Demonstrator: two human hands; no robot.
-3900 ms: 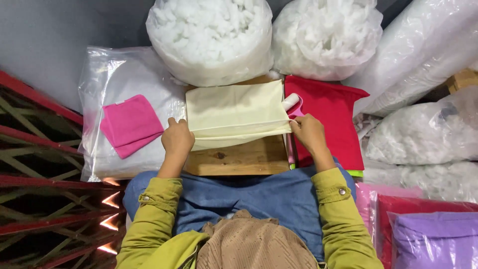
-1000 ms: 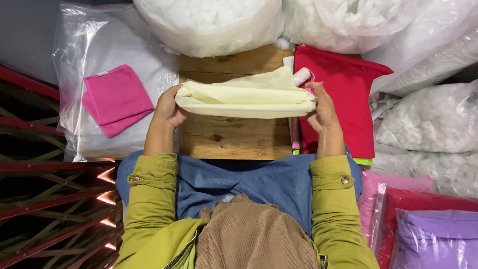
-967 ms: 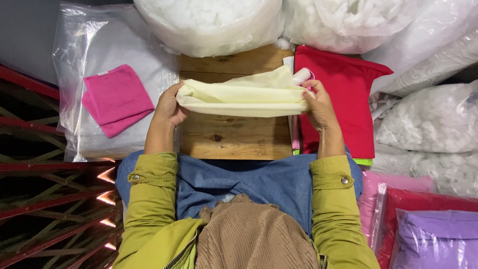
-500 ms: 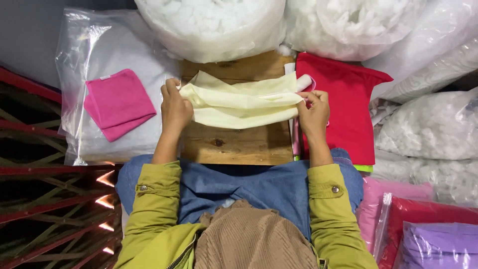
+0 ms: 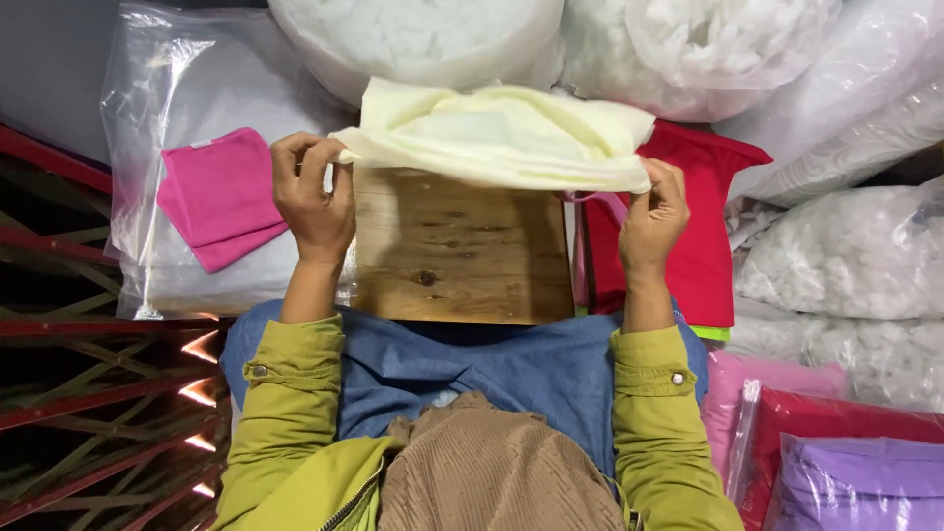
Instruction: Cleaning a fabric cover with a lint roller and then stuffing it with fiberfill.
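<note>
A pale yellow cloth cover (image 5: 501, 133) is held up above a small wooden board (image 5: 457, 246) on my lap. My left hand (image 5: 313, 197) pinches its left corner and my right hand (image 5: 654, 211) grips its right end. The cloth hangs rumpled between the two hands, lifted off the board. Its far edge reaches the big white bags behind.
A pink folded cloth (image 5: 221, 197) lies on a clear plastic bag (image 5: 167, 128) at left. A red cloth (image 5: 703, 226) lies right of the board. Large bags of white stuffing (image 5: 423, 34) crowd the back and right. Purple and pink packed bags (image 5: 855, 482) sit at lower right. A red metal frame (image 5: 88, 393) is at left.
The yellow cloth lay flat on the board, then both hands lifted it. It now hangs higher and more bunched, and my hands have spread a little farther apart.
</note>
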